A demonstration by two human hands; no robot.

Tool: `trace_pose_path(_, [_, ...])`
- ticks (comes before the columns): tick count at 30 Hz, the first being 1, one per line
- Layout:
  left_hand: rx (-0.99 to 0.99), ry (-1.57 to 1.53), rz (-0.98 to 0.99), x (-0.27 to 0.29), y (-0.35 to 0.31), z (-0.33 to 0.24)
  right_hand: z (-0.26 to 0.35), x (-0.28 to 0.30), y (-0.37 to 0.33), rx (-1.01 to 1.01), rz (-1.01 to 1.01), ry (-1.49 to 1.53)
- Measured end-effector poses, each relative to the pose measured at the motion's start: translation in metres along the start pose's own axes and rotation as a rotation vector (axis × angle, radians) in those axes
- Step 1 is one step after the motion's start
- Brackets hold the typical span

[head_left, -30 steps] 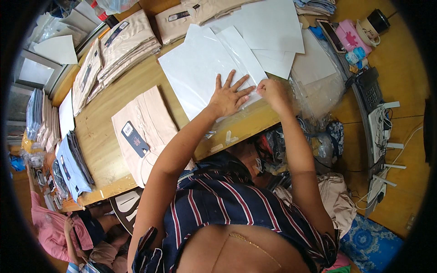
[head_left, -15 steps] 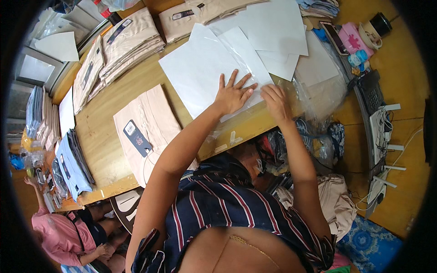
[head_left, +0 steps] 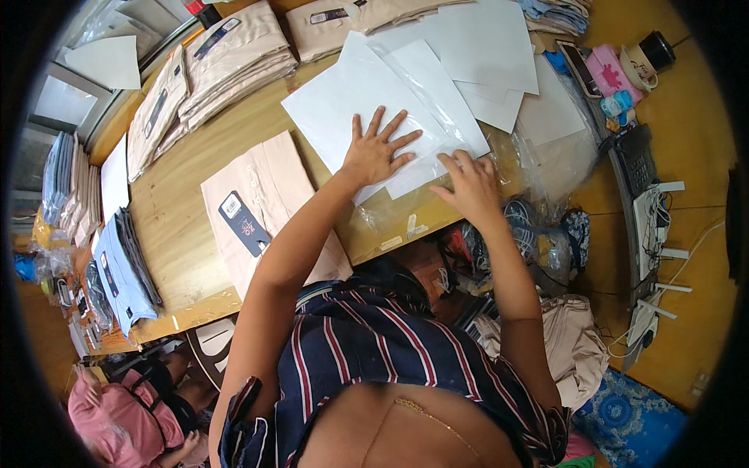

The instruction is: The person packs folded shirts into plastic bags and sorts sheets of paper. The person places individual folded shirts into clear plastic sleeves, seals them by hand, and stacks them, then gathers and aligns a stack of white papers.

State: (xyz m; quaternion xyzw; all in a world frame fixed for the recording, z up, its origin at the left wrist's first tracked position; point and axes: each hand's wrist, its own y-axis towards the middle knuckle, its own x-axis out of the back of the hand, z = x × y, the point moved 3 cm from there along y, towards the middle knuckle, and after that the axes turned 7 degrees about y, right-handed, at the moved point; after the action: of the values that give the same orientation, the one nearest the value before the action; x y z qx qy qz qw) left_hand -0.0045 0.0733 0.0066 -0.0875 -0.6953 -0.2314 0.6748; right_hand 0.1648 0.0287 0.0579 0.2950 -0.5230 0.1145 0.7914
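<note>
My left hand (head_left: 380,152) lies with fingers spread on a white sheet (head_left: 331,105) of paper or card. Beside it my right hand (head_left: 472,186) rests near the lower right corner of a second white sheet (head_left: 433,74), which overlaps the first and seems to be in a clear plastic sleeve. The right hand's fingers are bent and its thumb stands apart, with nothing visible between them. Left of my left forearm is a folded beige garment (head_left: 269,179) with a dark hang tag (head_left: 243,224) on it; my arm hides part of it.
Stacks of folded beige garments (head_left: 238,66) line the far edge of the table (head_left: 183,226). More white sheets (head_left: 491,47) and clear plastic bags (head_left: 550,168) lie to the right. Blue garments (head_left: 117,273) sit at the left. A telephone (head_left: 636,160) stands far right; a person in pink (head_left: 117,413) is lower left.
My left hand has slid slightly left over the sheet. The right hand has moved lower, and its thumb and fingers have come apart. At lower left, the person's raised arm has dropped.
</note>
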Motion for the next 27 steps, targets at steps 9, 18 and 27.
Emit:
trace_pose_path(9, [0.027,-0.008,0.018,-0.007,-0.002,0.002,0.012,-0.012,0.000,0.087,-0.034,0.095])
trace_pose_path(18, [0.038,-0.009,0.071,-0.006,-0.003,0.005,0.052,-0.007,0.002,-0.020,0.083,-0.035])
trace_pose_path(27, [0.042,-0.009,0.092,-0.008,-0.001,0.004,0.052,-0.020,-0.024,0.194,0.027,0.170])
